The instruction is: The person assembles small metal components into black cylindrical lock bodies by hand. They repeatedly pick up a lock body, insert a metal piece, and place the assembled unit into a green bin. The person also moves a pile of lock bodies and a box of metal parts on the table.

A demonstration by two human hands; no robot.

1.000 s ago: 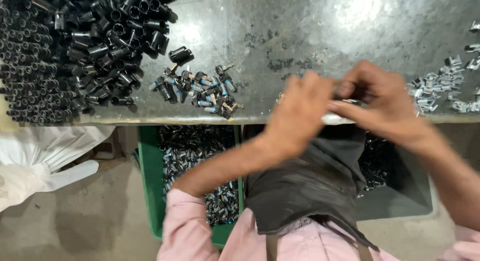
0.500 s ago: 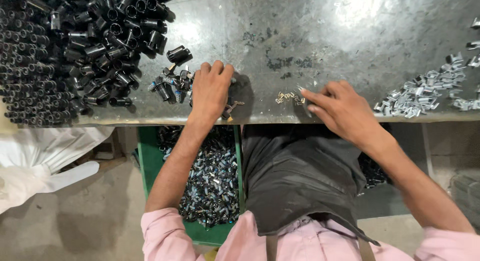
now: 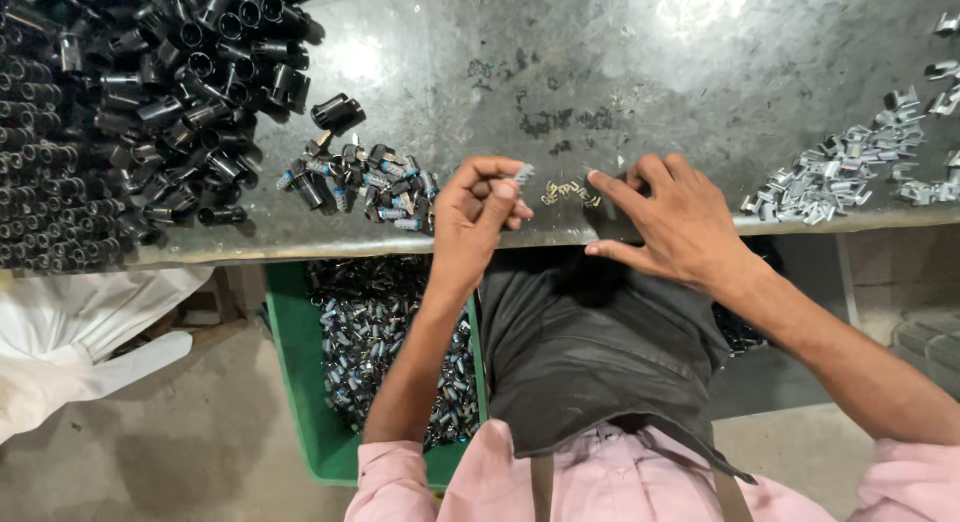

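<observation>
My left hand (image 3: 480, 217) is closed around a small silvery-blue cylindrical part (image 3: 523, 173), pinched at the fingertips just above the table's front edge. My right hand (image 3: 668, 217) rests flat on the grey metal table (image 3: 620, 72), its index finger touching a little cluster of brass-coloured clips (image 3: 570, 192). A small heap of mixed black and silver-blue parts (image 3: 360, 182) lies just left of my left hand.
A large pile of black plastic tubes (image 3: 130, 112) covers the table's left side. Silver metal clips (image 3: 850, 172) are scattered at the right edge. Below the table a green crate (image 3: 300, 382) holds many finished parts. A white bag (image 3: 80, 332) lies on the floor at left.
My left hand lifted off the small heap and drew right and closer with a part in its fingers. My right hand slid left to the brass clips.
</observation>
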